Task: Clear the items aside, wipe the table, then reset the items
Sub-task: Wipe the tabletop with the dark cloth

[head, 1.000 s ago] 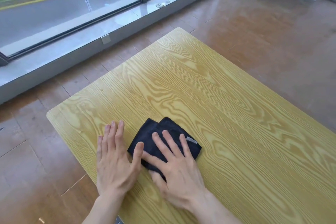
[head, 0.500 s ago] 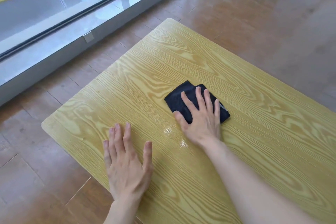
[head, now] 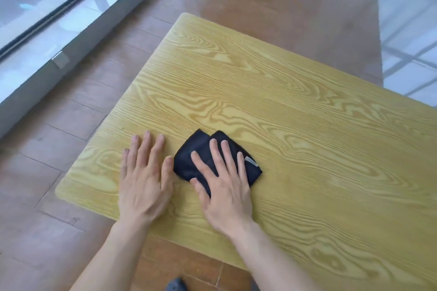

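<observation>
A folded black cloth (head: 201,142) with a small grey tag lies on the yellow wood-grain table (head: 295,113), near its front left part. My right hand (head: 224,186) lies flat on the cloth with fingers spread, pressing it onto the tabletop. Just left of it, my left hand (head: 144,179) rests flat on the bare wood, its thumb almost touching the cloth's left edge. No other items are on the table.
A grey window sill (head: 47,38) and large windows run along the far left. Brown plank floor surrounds the table, with pale tiled floor (head: 406,30) at the far right. A dark shoe tip (head: 176,284) shows below the table's near edge.
My right hand pushed the cloth out to the table's middle, then drew it back beside my left hand. The left hand stayed flat on the wood.
</observation>
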The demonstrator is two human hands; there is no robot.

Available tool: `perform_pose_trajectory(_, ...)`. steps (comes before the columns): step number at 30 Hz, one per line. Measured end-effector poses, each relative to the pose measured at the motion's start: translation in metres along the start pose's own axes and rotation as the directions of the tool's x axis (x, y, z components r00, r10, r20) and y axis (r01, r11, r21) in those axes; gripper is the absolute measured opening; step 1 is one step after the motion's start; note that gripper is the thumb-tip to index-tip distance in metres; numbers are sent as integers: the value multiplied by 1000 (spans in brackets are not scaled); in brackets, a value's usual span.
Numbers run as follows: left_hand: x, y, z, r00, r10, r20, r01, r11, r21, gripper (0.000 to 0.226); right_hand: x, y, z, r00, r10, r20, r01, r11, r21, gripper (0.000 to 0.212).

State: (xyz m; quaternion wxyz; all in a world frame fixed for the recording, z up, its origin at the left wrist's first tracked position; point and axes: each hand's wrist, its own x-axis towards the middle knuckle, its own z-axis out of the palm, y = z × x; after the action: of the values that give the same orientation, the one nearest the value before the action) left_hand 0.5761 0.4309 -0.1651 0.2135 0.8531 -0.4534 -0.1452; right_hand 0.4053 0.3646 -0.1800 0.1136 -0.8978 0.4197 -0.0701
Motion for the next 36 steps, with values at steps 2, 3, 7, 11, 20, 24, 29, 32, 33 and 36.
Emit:
perform_pose_trajectory(2, -6, -1, -1, 999, 35, 9, -35, 999, 2, 61, -20, -20, 5, 1000, -3, 9, 3, 1000, 8, 56)
perform_pose_trajectory(3, -10, -2, -2, 998, 59, 12, -59, 998, 6, 61, -29, -29, 6, 1000, -4, 15, 4, 1000, 10, 59)
perform_pose_trajectory(7, -30, -8, -4, 988, 152, 39, -154, 987, 49, 59, -56, -57, 6, 998, -43, 46, 40, 998, 53, 68)
perform_pose_trajectory(11, -49, -18, -7, 976, 204, 71, -209, 975, 75, 58, -73, -69, 3, 996, -66, 67, 61, 995, 75, 55)
perform_pose_trajectory(20, -73, -10, -18, 975, 211, 76, -214, 977, 26, 59, -93, -64, -11, 986, -129, 102, 85, 929, 360, 31)
perform_pose_trajectory(24, -61, 14, -18, 974, 225, 37, -225, 974, -8, 60, -72, -23, -35, 996, -60, 64, 41, 964, 262, 47)
perform_pose_trajectory(29, -47, 37, -3, 974, 226, 34, -225, 974, -35, 59, -38, 47, -63, 998, -12, 66, 3, 992, 128, 58)
perform_pose_trajectory(32, -42, 42, 5, 976, 214, 34, -212, 976, -45, 60, -22, 83, -78, 929, 348, -129, -284, 890, 358, 43)
perform_pose_trajectory(33, -40, 44, 7, 977, 209, 35, -207, 977, -47, 61, -14, 96, -86, 863, 467, -191, -353, 829, 433, 39)
perform_pose_trajectory(36, -32, 49, 13, 983, 183, 29, -181, 982, -52, 61, 9, 123, -102, 784, 566, -255, -396, 773, 496, 39)
